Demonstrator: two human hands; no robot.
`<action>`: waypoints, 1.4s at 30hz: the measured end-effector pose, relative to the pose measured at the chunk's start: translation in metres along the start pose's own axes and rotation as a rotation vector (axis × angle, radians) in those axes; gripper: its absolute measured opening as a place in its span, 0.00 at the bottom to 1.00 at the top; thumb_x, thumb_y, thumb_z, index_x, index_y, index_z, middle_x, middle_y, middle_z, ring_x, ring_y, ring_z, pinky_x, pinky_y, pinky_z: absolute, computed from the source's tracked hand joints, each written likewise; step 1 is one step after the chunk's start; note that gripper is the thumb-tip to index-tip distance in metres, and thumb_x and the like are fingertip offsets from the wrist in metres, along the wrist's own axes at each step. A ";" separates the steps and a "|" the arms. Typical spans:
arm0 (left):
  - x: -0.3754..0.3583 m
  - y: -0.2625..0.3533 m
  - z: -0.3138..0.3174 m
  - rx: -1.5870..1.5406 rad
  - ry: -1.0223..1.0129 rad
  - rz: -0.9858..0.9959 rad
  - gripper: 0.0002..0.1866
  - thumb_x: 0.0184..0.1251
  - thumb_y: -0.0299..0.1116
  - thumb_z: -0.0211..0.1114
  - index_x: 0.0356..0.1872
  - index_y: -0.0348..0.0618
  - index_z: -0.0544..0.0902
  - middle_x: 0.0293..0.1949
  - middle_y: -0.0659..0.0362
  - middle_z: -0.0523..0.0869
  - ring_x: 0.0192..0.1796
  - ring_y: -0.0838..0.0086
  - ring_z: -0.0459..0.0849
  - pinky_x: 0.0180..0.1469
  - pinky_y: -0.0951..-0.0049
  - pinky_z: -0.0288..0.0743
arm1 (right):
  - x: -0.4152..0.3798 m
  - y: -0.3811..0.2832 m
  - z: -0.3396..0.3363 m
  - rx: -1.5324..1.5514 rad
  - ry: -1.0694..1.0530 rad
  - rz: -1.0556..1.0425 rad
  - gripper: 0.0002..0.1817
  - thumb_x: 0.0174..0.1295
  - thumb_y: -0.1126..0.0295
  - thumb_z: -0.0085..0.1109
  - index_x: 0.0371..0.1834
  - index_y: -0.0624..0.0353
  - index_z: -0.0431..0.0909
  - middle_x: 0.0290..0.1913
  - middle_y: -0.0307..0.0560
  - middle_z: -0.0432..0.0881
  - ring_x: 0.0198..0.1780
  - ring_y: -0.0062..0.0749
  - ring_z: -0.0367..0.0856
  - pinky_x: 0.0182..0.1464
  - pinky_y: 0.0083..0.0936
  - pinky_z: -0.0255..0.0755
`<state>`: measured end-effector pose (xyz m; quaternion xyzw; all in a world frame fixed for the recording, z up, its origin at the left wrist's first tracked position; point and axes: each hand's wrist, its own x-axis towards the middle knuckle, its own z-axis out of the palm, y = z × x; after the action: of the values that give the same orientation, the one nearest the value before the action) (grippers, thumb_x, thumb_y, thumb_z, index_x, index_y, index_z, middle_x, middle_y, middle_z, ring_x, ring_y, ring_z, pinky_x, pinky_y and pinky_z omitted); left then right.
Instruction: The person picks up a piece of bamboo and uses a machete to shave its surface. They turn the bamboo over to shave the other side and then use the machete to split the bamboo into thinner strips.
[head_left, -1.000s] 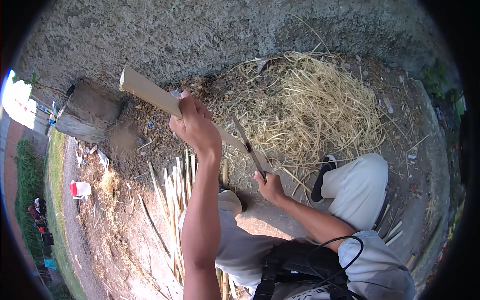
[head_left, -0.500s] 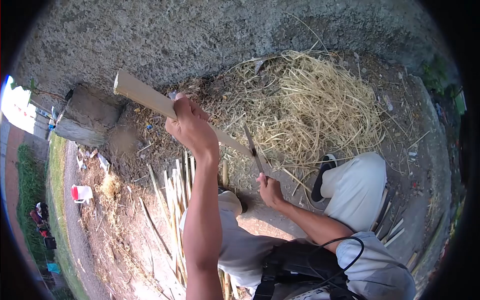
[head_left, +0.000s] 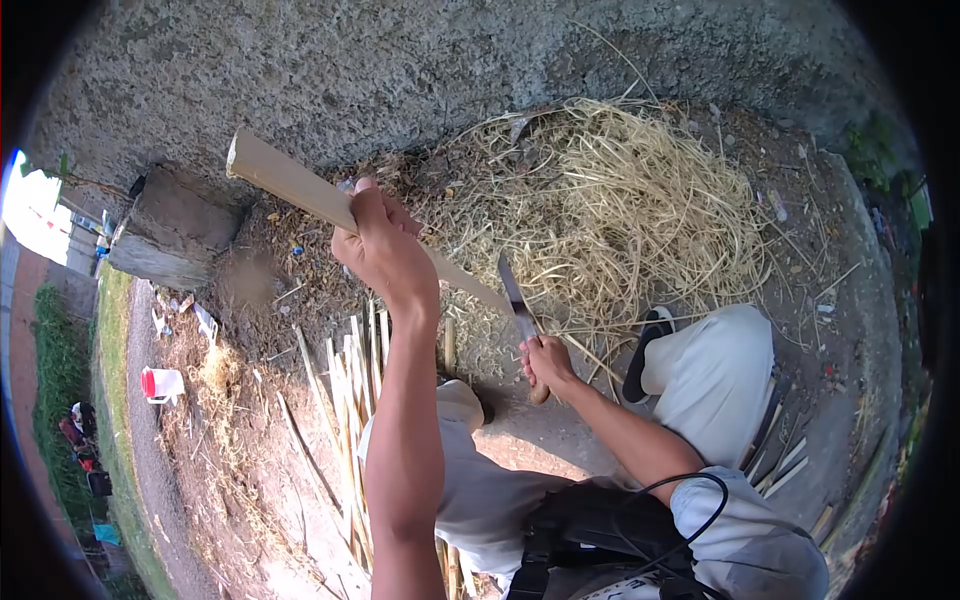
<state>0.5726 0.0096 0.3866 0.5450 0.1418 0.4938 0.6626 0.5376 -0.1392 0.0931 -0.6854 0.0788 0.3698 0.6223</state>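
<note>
My left hand [head_left: 385, 245] is closed round a long, flat, pale strip of bamboo [head_left: 285, 185], gripping it near its middle. The strip slants from its thick cut end at upper left down toward my right hand. My right hand [head_left: 547, 365] is wrapped round the wooden handle of a knife [head_left: 515, 290], whose butt sticks out below the fingers. The blade points up and overlaps the strip's lower end in this view. Behind the blade lies a large heap of thin, curly shavings [head_left: 650, 210].
A rough concrete wall [head_left: 400, 80] runs along the top. Several long bamboo strips [head_left: 350, 390] lie on the ground beside my left arm. A concrete block [head_left: 185, 225] stands at left, and a white container with a red lid [head_left: 163, 385] sits farther out. More strips [head_left: 790, 465] lie beside my right knee.
My right hand has shifted slightly up and turned, so the knife's blade and handle butt show more clearly. My left hand and the bamboo strip have barely moved.
</note>
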 end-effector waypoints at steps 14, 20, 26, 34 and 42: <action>0.001 -0.004 -0.009 -0.056 -0.029 0.020 0.20 0.72 0.33 0.54 0.17 0.48 0.62 0.14 0.67 0.61 0.17 0.84 0.55 0.20 0.75 0.49 | 0.048 0.018 -0.001 0.478 -0.089 0.369 0.24 0.81 0.52 0.35 0.30 0.55 0.70 0.21 0.38 0.71 0.19 0.24 0.66 0.24 0.22 0.66; 0.007 -0.010 -0.013 -0.078 -0.056 0.023 0.20 0.71 0.32 0.54 0.17 0.50 0.61 0.14 0.68 0.60 0.17 0.84 0.54 0.20 0.76 0.48 | 0.025 0.020 0.019 0.539 -0.101 0.307 0.24 0.81 0.52 0.36 0.31 0.55 0.70 0.20 0.35 0.68 0.16 0.21 0.65 0.20 0.22 0.64; 0.006 -0.008 -0.010 -0.063 -0.032 0.038 0.19 0.70 0.34 0.55 0.17 0.49 0.62 0.13 0.68 0.59 0.16 0.84 0.54 0.19 0.76 0.49 | 0.047 0.031 0.011 0.708 -0.203 0.395 0.21 0.80 0.50 0.37 0.34 0.53 0.68 0.20 0.32 0.66 0.16 0.18 0.62 0.19 0.20 0.62; 0.010 -0.007 -0.016 -0.095 -0.036 0.026 0.19 0.70 0.34 0.55 0.17 0.48 0.62 0.14 0.68 0.59 0.17 0.84 0.55 0.20 0.76 0.50 | 0.039 0.031 0.019 0.729 -0.170 0.372 0.22 0.80 0.48 0.38 0.33 0.52 0.67 0.19 0.30 0.64 0.16 0.18 0.61 0.18 0.18 0.60; 0.016 -0.006 -0.027 -0.041 -0.052 0.017 0.18 0.66 0.35 0.53 0.18 0.50 0.58 0.15 0.67 0.56 0.17 0.82 0.54 0.20 0.75 0.49 | 0.039 0.031 0.015 0.686 -0.239 0.369 0.22 0.79 0.47 0.39 0.34 0.52 0.66 0.19 0.29 0.63 0.16 0.16 0.60 0.18 0.18 0.59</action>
<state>0.5639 0.0389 0.3770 0.5451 0.1098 0.4879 0.6729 0.5420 -0.1183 0.0453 -0.3642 0.2464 0.5048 0.7429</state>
